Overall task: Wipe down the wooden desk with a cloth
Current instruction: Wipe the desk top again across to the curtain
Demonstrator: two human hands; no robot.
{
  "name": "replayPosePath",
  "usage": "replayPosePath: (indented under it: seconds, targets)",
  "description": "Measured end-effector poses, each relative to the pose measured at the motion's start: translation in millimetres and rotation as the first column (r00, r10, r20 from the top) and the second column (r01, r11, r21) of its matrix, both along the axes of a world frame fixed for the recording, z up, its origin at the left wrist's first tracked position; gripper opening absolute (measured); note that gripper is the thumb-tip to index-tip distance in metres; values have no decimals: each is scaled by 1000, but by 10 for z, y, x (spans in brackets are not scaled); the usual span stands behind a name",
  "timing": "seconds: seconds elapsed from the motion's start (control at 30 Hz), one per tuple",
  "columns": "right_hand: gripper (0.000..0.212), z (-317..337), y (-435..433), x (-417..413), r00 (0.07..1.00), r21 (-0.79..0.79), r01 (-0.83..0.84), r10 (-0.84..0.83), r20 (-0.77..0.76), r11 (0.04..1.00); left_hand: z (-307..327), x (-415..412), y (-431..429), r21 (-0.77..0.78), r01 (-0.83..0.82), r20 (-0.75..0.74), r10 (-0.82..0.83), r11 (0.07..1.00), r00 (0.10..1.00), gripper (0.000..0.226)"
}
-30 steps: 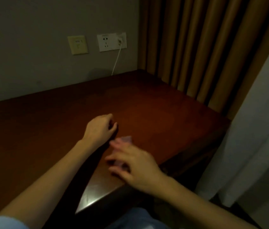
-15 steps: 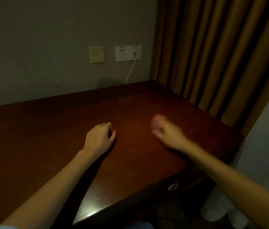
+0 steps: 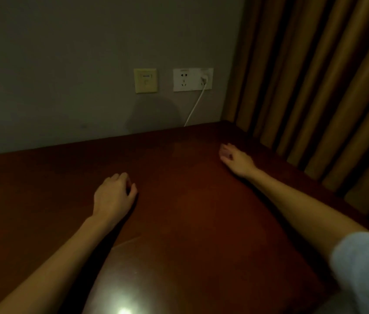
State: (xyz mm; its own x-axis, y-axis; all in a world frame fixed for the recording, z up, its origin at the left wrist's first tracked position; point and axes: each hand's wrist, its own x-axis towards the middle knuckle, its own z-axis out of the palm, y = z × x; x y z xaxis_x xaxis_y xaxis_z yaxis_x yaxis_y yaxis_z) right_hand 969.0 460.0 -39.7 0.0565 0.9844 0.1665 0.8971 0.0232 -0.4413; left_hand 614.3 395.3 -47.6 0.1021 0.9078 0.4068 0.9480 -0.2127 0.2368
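right hand (image 3: 239, 162) lies low on the wooden desk (image 3: 179, 223), right of frame centre and near the desk's far right corner. its fingers are bent downward over a small pale pinkish patch, the cloth (image 3: 224, 152), which shows only at the fingertips. that area is blurred; the fingers look curled onto the cloth and pressing it to the desk top, but how the thumb lies cannot be told. the forearm runs from the hand down to the lower right of the frame, where a pale blue sleeve (image 3: 364, 264) covers the upper arm.

left hand (image 3: 114, 196) rests on the desk left of centre, palm down, fingers loosely curled with the tips touching the wood. nothing is seen in it. its forearm runs to the lower left corner. the two hands are well apart.

desk surface is dark reddish brown and glossy. a bright glare spot sits at the bottom edge, centre. a faint straight line crosses the surface just beside the left forearm, lower centre.

grey wall (image 3: 65, 75) fills the upper left and centre. two plates are mounted on it at upper centre: a yellowish plate (image 3: 145, 80) on the left, and just beside it a white socket plate (image 3: 188, 79). a plug sits in the right half of the socket plate, and a white cable (image 3: 196, 105) drops from it to the back edge of the desk.

tan curtain (image 3: 315, 87) hangs in folds across the upper right, close against the desk's right edge.
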Motion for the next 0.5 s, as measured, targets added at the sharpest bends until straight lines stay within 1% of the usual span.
replayPosePath:
  seconds: [0.03, 0.07, 0.1, 0.13, 0.2, 0.23, 0.27, 0.3, 0.33, 0.37, 0.4, 0.43, 0.47, 0.5]
  targets:
    - [49, 12, 70, -319, 998, 12, -62, 62, 4, 998, 9, 8, 45, -9, 6, -8, -6, 1000, 1000, 15]
    - [47, 24, 67, -676, 987, 12, -162, 162, -4, 987, 21, 9, 88, -21, 7, -15, -7, 1000, 1000, 15]
    - [47, 20, -15, -1031, 957, 2, -291, 291, -11, 957, 35, 6, 128, -28, 2, -22, -2, 1000, 1000, 15]
    - [47, -3, -173, -1360, 901, -9, -435, 435, -9, 901, 38, -12, 165, -29, -11, -30, 11, 1000, 999, 15]
    - [53, -62, -588, -1742, 738, -18, -674, 675, 0, 738, 28, -87, 226, -22, -45, -33, 44, 999, 999, 15]
    - [56, -96, -699, -1720, 668, -5, -744, 744, -4, 668, 19, -141, 237, -14, -56, -25, 56, 998, 998, 15]
    - [56, -108, -697, -1564, 628, 0, -778, 778, -2, 628, 1, -208, 234, -6, -58, -16, 58, 998, 998, 14]
    - [53, -78, -623, -1340, 648, -9, -762, 762, -1, 648, -14, -277, 215, -2, -52, -10, 52, 999, 999, 14]
    - [49, -44, -475, -1036, 716, -20, -698, 698, -12, 715, -22, -348, 185, 2, -40, -5, 40, 999, 999, 14]
    - [45, -31, -247, -665, 822, -21, -569, 568, -27, 822, -23, -412, 139, 3, -24, -4, 24, 1000, 1000, 14]
    - [44, -5, -44, -311, 919, -12, -392, 392, -34, 920, -20, -466, 76, -1, -10, -5, 10, 1000, 1000, 14]
    - [44, 27, 104, -21, 976, -19, -216, 215, -33, 976, -7, -503, 9, -12, 4, -8, -4, 1000, 1000, 13]
    - [45, 47, 198, 170, 997, -24, -74, 74, -29, 997, 13, -532, -58, -23, 15, -15, -15, 1000, 1000, 13]
    - [44, 38, 226, 214, 999, -22, 17, -17, -28, 1000, 28, -567, -155, -36, 18, -22, -19, 999, 1000, 12]
